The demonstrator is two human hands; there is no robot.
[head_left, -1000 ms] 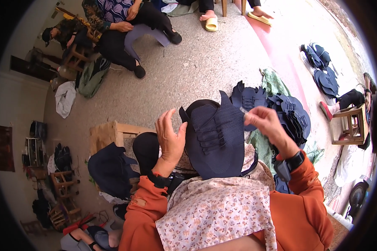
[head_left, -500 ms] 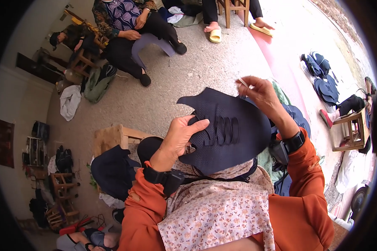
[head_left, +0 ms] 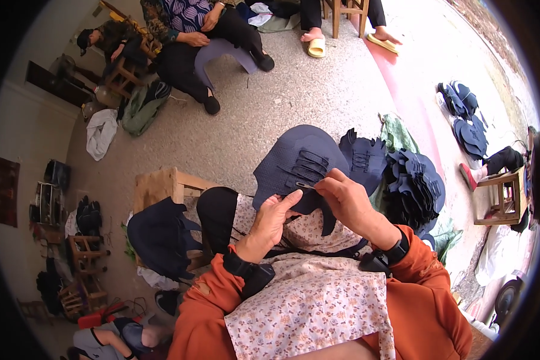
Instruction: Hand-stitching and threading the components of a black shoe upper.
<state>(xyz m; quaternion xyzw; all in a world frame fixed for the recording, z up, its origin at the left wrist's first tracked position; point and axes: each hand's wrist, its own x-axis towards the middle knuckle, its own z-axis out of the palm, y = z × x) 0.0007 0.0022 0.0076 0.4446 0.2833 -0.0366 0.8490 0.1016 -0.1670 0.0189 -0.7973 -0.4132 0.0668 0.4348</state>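
Observation:
A navy shoe upper [head_left: 282, 156] with dark laces [head_left: 311, 168] across its middle is held up over my lap. My left hand [head_left: 273, 219] pinches its lower edge, thumb on top and fingers hidden beneath. Over the lower end of the lacing is my right hand [head_left: 345, 195], its thumb and forefinger closed on a thin pale tool [head_left: 306, 185]. The tool's tip lies against the upper; its exact kind is too small to make out. Just beyond my right hand lies another laced upper [head_left: 366, 157], beside a stack of navy uppers [head_left: 415, 186].
At my left, dark uppers [head_left: 162, 237] drape over a wooden stool [head_left: 156, 189]. A floral apron [head_left: 309, 312] covers my lap. Ahead, a seated person [head_left: 192, 39] rests their hands on their lap. More navy pieces [head_left: 469, 135] lie on the ground at far right, near another stool [head_left: 498, 201].
My right hand has come down and left from beyond the upper's far right edge to the lacing, bringing the pale tool. The upper has turned and shifted left, uncovering the stack behind it.

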